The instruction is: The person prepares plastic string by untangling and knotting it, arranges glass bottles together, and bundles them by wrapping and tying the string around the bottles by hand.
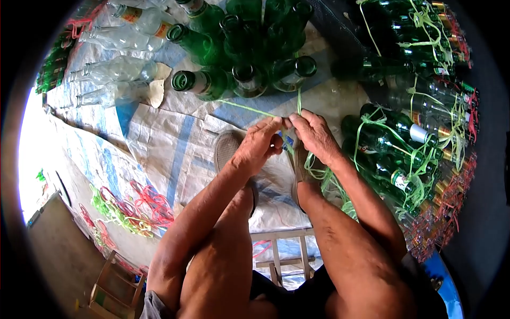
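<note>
A light green plastic string (247,108) runs around the front of a cluster of upright green glass bottles (239,48). My left hand (260,139) is closed, pinching the string between thumb and fingers. Right beside it, my right hand (313,133) pinches the string too, at the point where its two stretches meet. The fingertips of both hands nearly touch, just in front of the nearest bottles. Whether a knot lies between them is hidden. Loose string (319,173) hangs below my right hand.
Clear glass bottles (114,69) lie at the left on a white-and-blue woven sheet (159,133). Green bottles tied with string (388,143) are piled at the right. Pink and green strings (133,210) lie lower left. My shoes (227,149) are below the hands.
</note>
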